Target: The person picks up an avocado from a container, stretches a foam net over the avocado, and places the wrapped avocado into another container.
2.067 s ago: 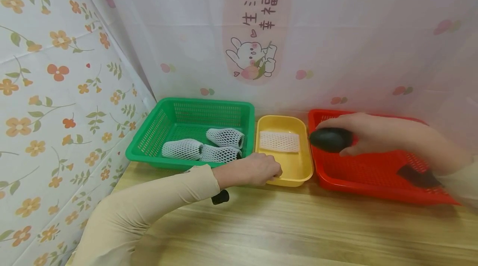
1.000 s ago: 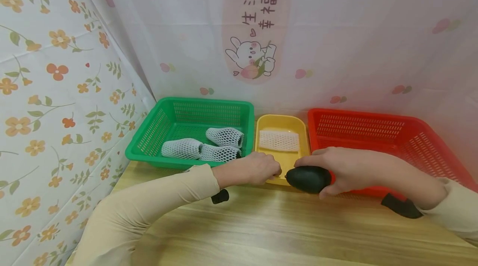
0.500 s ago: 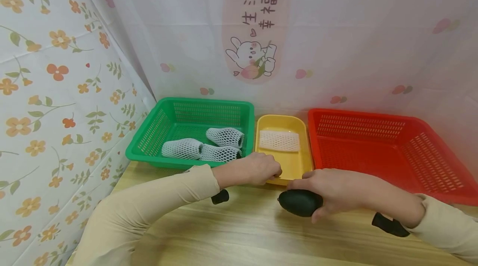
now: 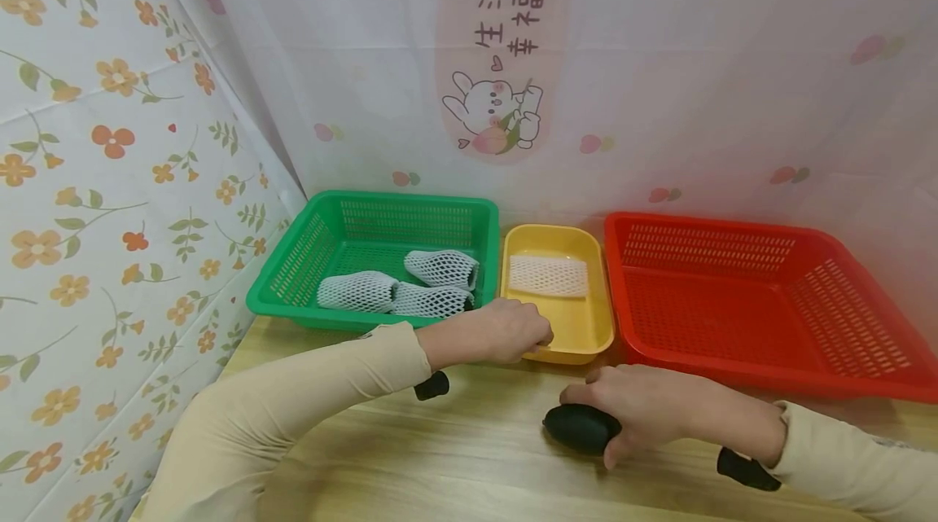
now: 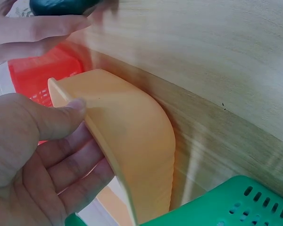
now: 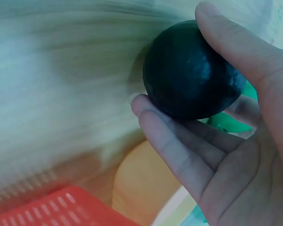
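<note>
My right hand [image 4: 645, 408] holds a dark green avocado [image 4: 581, 428] low over the wooden table, in front of the yellow tray [image 4: 575, 331]. In the right wrist view the thumb lies along one side of the avocado [image 6: 188, 70] and the fingers curl under the other. My left hand [image 4: 506, 331] grips the near rim of the yellow tray, thumb outside and fingers inside, as the left wrist view shows on the tray wall [image 5: 132, 127]. A white foam net sleeve [image 4: 548, 276] lies flat in the tray.
A green basket [image 4: 374, 198] on the left contains three net-sleeved items [image 4: 357, 292]. On the right is a red basket [image 4: 733, 326], close beside the tray. Patterned cloths [image 4: 352, 82] hang behind and at the left. The wooden table [image 4: 440, 457] extends in front.
The right hand has brought the avocado from over the red basket leftward and toward the body, down to the table in front of the tray. The left hand has stayed on the tray rim.
</note>
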`<state>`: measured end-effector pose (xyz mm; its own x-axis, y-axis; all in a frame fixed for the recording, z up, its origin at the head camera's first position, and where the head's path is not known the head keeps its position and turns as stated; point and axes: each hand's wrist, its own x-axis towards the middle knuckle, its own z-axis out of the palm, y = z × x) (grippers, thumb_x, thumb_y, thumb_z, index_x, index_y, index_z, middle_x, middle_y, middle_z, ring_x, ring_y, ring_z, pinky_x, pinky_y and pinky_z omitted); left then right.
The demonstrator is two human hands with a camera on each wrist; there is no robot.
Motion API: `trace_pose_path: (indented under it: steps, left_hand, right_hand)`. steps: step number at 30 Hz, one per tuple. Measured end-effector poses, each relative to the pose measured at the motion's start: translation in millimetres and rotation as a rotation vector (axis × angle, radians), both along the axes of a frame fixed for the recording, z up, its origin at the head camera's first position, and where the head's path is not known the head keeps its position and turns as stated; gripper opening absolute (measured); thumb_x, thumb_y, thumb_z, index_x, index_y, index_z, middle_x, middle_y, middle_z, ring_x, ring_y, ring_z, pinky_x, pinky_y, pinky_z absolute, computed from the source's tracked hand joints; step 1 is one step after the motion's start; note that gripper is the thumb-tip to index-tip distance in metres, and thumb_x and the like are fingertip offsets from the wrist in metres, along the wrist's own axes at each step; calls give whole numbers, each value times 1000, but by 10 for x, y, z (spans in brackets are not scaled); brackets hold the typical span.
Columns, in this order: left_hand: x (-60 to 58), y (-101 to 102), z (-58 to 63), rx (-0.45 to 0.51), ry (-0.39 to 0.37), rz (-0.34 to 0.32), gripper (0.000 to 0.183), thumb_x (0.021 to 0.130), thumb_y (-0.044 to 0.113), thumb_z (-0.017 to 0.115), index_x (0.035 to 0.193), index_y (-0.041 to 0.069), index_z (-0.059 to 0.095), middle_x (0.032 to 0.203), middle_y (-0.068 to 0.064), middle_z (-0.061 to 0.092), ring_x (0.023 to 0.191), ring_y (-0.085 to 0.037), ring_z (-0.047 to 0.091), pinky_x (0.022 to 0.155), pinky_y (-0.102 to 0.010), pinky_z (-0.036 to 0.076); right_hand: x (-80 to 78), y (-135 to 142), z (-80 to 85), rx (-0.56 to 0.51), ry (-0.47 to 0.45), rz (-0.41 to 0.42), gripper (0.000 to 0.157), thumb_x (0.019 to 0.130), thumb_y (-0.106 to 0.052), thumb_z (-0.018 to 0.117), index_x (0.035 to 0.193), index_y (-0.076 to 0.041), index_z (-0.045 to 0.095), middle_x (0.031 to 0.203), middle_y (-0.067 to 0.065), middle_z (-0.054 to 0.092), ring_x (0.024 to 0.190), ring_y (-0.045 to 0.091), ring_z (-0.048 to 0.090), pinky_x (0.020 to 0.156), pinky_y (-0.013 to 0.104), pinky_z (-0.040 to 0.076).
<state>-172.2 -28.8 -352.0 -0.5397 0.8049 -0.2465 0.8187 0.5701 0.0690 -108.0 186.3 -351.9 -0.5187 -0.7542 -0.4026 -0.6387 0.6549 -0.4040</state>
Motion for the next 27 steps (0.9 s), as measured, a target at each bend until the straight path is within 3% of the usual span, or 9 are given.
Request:
trace_pose_path:
  steps: [8, 14, 21, 27]
  left_hand:
    - [-23, 16, 15, -30, -54, 32, 20, 100, 18, 67, 82, 17, 59, 70, 2, 34, 63, -14, 43, 55, -25, 31]
    - [-86, 42, 52, -39, -76, 45, 4, 97, 24, 71, 96, 21, 71, 81, 7, 57, 74, -14, 54, 62, -25, 44]
    - [-256, 68, 246, -47, 21, 92, 23, 94, 38, 74, 110, 21, 73, 100, 4, 67, 80, -15, 60, 66, -32, 52]
    - [-434, 138, 367, -50, 47, 125, 28, 95, 38, 73, 115, 19, 72, 105, 4, 66, 84, -16, 61, 68, -35, 53]
  right_hand:
    - [14, 18, -73, -11, 3, 9, 61, 71, -41, 93, 123, -25, 64, 102, -12, 60, 85, 7, 54, 73, 31, 50]
    - [2, 44, -82, -33, -24, -5, 62, 71, -38, 93, 123, -25, 63, 105, -15, 60, 90, 8, 54, 77, 33, 49]
    - [5, 58, -106, -50, -30, -10, 63, 70, -38, 94, 123, -26, 63, 105, -15, 60, 90, 7, 54, 77, 33, 49]
    - [2, 62, -88, -42, -29, -17, 64, 69, -38, 94, 123, -26, 62, 105, -14, 60, 91, 8, 55, 79, 35, 50]
